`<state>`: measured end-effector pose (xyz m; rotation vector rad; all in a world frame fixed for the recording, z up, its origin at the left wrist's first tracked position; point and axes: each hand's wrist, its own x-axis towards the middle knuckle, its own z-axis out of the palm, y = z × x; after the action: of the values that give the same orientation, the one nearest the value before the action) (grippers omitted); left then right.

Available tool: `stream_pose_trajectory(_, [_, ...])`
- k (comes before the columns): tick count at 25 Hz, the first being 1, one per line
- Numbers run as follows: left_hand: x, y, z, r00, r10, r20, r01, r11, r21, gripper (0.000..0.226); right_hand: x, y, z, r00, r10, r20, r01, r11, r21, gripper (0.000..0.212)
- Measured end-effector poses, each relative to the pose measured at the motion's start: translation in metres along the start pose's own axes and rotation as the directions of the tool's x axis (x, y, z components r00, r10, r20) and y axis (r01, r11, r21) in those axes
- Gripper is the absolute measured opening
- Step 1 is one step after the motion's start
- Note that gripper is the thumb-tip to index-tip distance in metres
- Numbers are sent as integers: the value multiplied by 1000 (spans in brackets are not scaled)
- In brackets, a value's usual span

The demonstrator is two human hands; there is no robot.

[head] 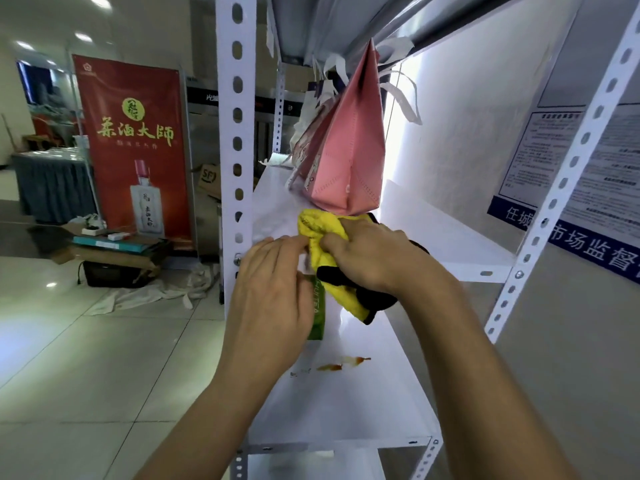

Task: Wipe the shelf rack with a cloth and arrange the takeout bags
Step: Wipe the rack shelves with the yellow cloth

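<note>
Both hands are up over the white shelf; the right hand is bunched tight around the yellow and black cloth; the left hand pinches the cloth's near edge with its fingertips, and a green bag lies flat under that palm, but I cannot tell if the hand is holding it.

The cloth is in the air just above the shelf, close under the pink bag; that bag looks lifted up, with its bottom pointing down at the cloth, but what holds it up is hidden.

What could go wrong, I think: the brown spill sits nearer the front edge, so a wipe started from here could miss it; the cloth is crumpled into a lump, so it may only smear the mess; a hand going up could bump the pink bag and the other bags behind it and make them swing or fall; the green bag could slide off the shelf if the palm pushes it.

The cloth's long way runs from far-left down to near-right; the yellow end points away toward the pink bag; the black end hangs down by the right wrist.
</note>
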<state>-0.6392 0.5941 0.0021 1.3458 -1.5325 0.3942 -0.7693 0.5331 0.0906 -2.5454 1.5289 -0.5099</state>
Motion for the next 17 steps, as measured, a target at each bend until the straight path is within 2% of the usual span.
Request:
stream_pose_trajectory(5, [-2, 1, 0, 999, -27, -46, 26, 999, -24, 36, -2, 15, 3, 999, 34, -37, -34, 999, -8, 33])
stream_pose_trajectory(7, [-3, -2, 0, 1000, -12, -17, 12, 1000, 19, 36, -9, 44, -3, 984, 162, -69, -163, 987, -9, 32])
stream_pose_trajectory(9, [-3, -4, 0, 999, 28, 21, -29, 998, 52, 38, -16, 74, -14, 937, 319, -145, -319, 947, 24, 38])
stream_pose_trajectory(11, [-2, -7, 0, 996, 74, 51, -77, 995, 70, 39, -19, 93, -22, 897, 379, -227, -378, 925, 49, 44])
stream_pose_trajectory(14, [-4, -11, -1, 994, 88, 70, -94, 993, 77, 38, -24, 93, -17, 894, 347, -282, -359, 933, 12, 61])
stream_pose_trajectory(15, [-5, -12, -1, 992, 95, 79, -101, 992, 76, 40, -29, 94, -13, 892, 326, -313, -340, 940, 10, 61])
stream_pose_trajectory(17, [-7, -14, -1, 986, 126, 112, -136, 986, 92, 44, -42, 98, -2, 881, 259, -395, -238, 966, 102, 49])
